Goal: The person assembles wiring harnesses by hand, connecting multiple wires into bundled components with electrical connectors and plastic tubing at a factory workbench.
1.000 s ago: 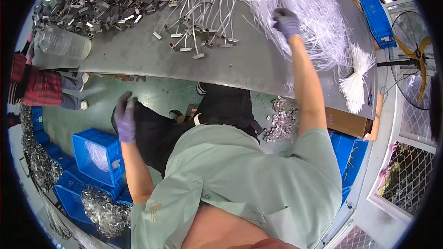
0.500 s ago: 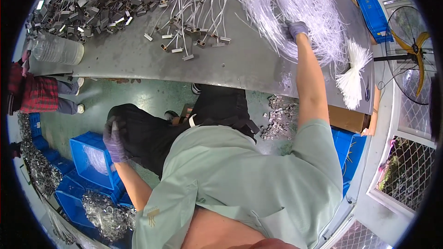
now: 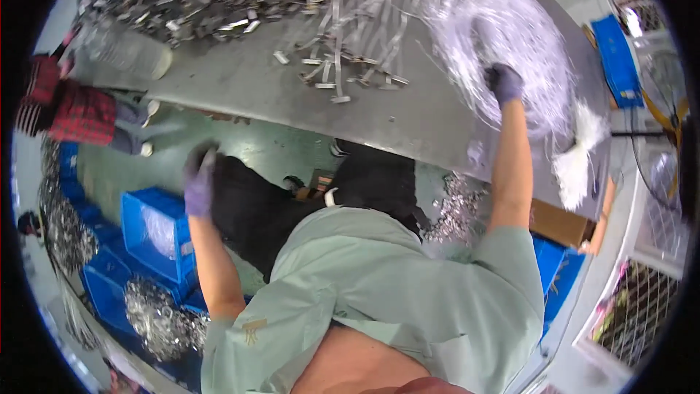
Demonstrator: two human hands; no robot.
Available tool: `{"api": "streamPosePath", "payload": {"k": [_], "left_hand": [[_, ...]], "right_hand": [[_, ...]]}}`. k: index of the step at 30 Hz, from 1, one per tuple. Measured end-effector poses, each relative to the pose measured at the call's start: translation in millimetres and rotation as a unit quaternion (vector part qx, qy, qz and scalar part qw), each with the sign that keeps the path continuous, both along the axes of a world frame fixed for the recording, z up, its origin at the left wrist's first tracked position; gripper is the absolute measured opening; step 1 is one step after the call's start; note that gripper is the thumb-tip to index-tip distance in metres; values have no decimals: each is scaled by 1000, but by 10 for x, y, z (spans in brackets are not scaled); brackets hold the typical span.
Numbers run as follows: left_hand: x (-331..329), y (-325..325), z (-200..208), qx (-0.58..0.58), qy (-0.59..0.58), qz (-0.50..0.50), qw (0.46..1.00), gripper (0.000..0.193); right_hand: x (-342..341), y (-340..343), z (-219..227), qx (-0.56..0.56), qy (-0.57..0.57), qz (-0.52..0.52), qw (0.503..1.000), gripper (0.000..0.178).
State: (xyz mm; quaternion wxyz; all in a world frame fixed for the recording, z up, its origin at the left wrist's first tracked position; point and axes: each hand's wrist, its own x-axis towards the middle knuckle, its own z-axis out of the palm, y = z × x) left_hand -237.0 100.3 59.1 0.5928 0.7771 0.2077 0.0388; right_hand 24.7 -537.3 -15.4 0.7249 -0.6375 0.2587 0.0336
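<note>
My right hand, in a purple-grey glove, is at the inner edge of a big loose coil of thin translucent strands on the table. Its fingers are curled in among the strands, and blur hides whether any are gripped. My left hand, gloved alike, hangs in the air in front of the table, above the floor and beside my dark trousers. Its fingers are smeared but look stretched out, with nothing visible in them. A bundle of white strands, pinched at its middle, lies right of the coil.
Small metal connectors on pale leads spread over the grey table. A clear plastic jug lies at the left, near a person in checked red. Blue bins stand at lower left, a cardboard box at right.
The whole view has shifted and tilted with my head. My left hand has risen toward the table. My right hand stays at the coil's inner edge.
</note>
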Motion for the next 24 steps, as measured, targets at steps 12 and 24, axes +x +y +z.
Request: {"api": "streamPosePath", "payload": {"k": [12, 24], "left_hand": [[2820, -1317, 48, 111, -116, -190, 969, 50], [3479, -1184, -564, 173, -4, -192, 966, 39]], "right_hand": [[-1175, 1091, 613, -44, -47, 192, 979, 34], [-1473, 1202, 1221, 103, -138, 119, 978, 29]]}}
